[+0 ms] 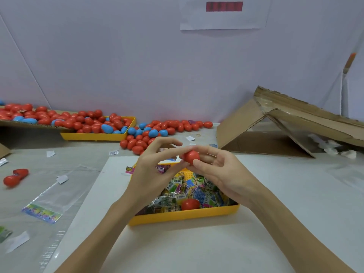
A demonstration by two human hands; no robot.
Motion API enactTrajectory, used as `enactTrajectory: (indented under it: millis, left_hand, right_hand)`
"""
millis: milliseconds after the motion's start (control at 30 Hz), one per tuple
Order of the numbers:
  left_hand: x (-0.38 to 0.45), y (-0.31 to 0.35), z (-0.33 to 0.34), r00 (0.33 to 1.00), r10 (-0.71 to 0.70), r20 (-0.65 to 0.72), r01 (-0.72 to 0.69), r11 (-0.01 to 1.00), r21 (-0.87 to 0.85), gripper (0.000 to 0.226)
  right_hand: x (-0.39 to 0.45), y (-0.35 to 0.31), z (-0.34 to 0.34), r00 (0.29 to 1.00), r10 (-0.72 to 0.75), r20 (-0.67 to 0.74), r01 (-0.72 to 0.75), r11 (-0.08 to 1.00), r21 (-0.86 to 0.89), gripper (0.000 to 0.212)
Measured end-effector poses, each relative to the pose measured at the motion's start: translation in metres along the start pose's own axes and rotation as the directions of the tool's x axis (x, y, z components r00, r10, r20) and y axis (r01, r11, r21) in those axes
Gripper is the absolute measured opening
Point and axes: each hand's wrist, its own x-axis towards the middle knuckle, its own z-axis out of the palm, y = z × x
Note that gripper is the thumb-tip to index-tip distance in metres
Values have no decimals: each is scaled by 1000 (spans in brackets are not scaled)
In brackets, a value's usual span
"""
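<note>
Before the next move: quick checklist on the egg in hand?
1. Grip: ok. The right hand and left hand both pinch the red egg.
2. Egg fully shut: cannot tell, fingers cover its seam.
3. Drop zone: ok. The egg is above the yellow tray.
4. Packets within reach: ok, they are piled in the tray under the hands.
5. Tray holds packets only: not ok. A second egg lies on them near the front wall.
6. Anything inside the held egg: cannot tell.
</note>
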Motion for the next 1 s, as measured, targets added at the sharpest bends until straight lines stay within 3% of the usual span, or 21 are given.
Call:
enactTrajectory:
  millis: [67, 200, 367, 433, 567, 700, 767, 800, 867, 933, 1000]
  left_hand:
    - [-1, 1, 1, 1000, 14, 21, -13, 1000, -7, 40]
    - [-2, 0, 3, 997, 72, 41, -73, 997, 21, 41]
    - [-4, -3, 4, 970, 208, 128, -234, 943, 237, 43]
    - [-4, -2, 6, 988, 140, 60, -148, 974, 171, 35]
    - [-2, 2, 3, 985, -173, 6, 172, 973, -156, 23]
    - [0, 0, -2, 985, -174, 13, 174, 975, -141, 27]
    - [0, -3, -4, 978, -209, 8, 208, 966, -152, 26]
    - [1, -5, -5, 969, -246, 9, 244, 954, -177, 26]
    - [1, -7, -6, 942, -334, 32, 331, 909, -253, 29]
    - [2, -8, -6, 909, -412, 61, 409, 855, -319, 31]
    - [3, -9, -8, 876, -476, 85, 470, 800, -373, 30]
  right_hand:
    - [0, 0, 0, 999, -10, -49, 4, 993, -117, 40]
    - [-1, 9, 4, 992, -65, -104, 47, 984, -171, 29]
    - [0, 18, 15, 983, -138, -121, 95, 946, -309, 26]
    - [1, 19, 18, 973, -160, -164, 108, 951, -289, 25]
    - [0, 20, 17, 968, -183, -175, 131, 953, -273, 23]
    - [1, 21, 17, 955, -224, -195, 169, 950, -263, 26]
    - [2, 22, 16, 947, -235, -219, 147, 924, -353, 23]
    - [1, 23, 15, 945, -247, -213, 117, 867, -484, 19]
    - [2, 25, 16, 959, -237, -154, 42, 657, -753, 10]
    - [3, 28, 21, 985, -158, -74, 7, 455, -890, 12]
    - [6, 28, 27, 997, -65, -45, -22, 318, -948, 19]
